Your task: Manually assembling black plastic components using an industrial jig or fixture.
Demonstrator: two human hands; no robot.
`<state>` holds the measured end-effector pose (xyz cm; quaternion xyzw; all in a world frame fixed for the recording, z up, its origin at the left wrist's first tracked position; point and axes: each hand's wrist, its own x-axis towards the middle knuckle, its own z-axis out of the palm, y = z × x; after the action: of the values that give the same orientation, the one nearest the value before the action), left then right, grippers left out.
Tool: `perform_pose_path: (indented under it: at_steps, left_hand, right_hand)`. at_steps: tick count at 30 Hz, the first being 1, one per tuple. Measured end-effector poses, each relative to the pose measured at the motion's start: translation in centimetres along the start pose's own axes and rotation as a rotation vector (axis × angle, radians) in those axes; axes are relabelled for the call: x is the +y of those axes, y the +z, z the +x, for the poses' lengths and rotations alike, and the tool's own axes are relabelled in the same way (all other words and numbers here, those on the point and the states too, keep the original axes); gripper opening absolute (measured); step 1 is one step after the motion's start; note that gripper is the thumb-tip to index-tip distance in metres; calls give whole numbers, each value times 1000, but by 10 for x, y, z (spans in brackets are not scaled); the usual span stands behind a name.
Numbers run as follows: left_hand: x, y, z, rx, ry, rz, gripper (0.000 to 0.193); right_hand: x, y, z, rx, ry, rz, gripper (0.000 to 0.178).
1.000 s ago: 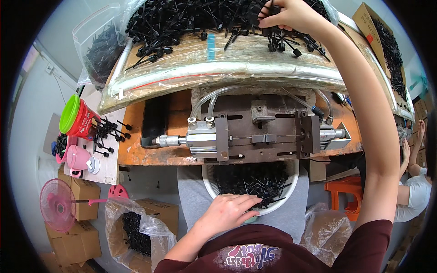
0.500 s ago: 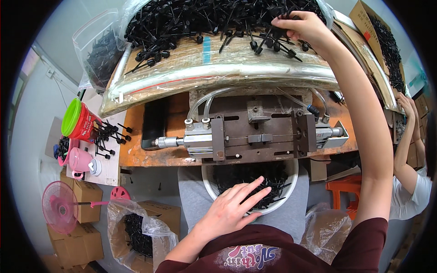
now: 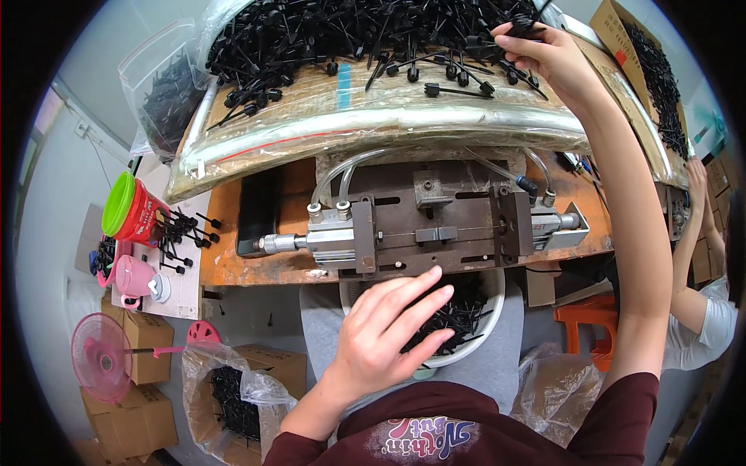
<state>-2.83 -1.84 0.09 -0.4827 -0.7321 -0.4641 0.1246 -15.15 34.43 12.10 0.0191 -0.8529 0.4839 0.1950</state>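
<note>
A heap of black plastic pieces (image 3: 350, 39), thin stems with thick knobbed ends, covers the far board. At the heap's right side my right hand (image 3: 544, 58) is closed, thumb against fingers, with a black stemmed piece (image 3: 522, 29) in its grip; fingers partly hide how many it holds. My left hand (image 3: 381, 334) hovers, fingers spread and holding nothing, over a white basket (image 3: 491, 326) in my lap with more black pieces inside. Between the hands lies a metal clamping fixture (image 3: 435, 234), with a small grey block at its middle and an air cylinder (image 3: 330, 241) on its left.
The plastic-wrapped board edge (image 3: 373, 120) overhangs the orange bench (image 3: 221, 241). Clear air hoses (image 3: 342, 171) rise behind the fixture. Leftward stand a red bucket (image 3: 144, 213), a pink jug (image 3: 134, 278) and a pink fan (image 3: 101, 357). At the right, a co-worker's arm (image 3: 688, 248) reaches toward another bench.
My right hand has moved rightward along the heap, with several pieces shifted below it. The left hand has risen toward the fixture, fingers still spread.
</note>
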Motion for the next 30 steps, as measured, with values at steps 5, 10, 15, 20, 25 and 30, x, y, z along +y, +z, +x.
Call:
perform_pose_path:
  at_steps: [5,10,15,20,25,30]
  left_hand:
    - [-6,-7,28,213,-46,-7,48]
    - [-9,-12,48,178,-234,-364,57]
    - [-8,-22,40,-98,-286,-537,28]
    - [2,-24,27,-84,-212,-465,37]
    - [7,-17,12,-54,-241,-396,35]
    - [-8,27,2,8,-174,24,30]
  right_hand:
    - [-36,31,-54,-110,-12,338,22]
    - [-56,74,-139,-311,246,627,19]
    - [-43,96,-186,-371,367,891,16]
    - [-33,87,-198,-292,444,961,19]
    - [-32,80,-206,52,432,832,19]
    - [-36,90,-225,178,361,688,18]
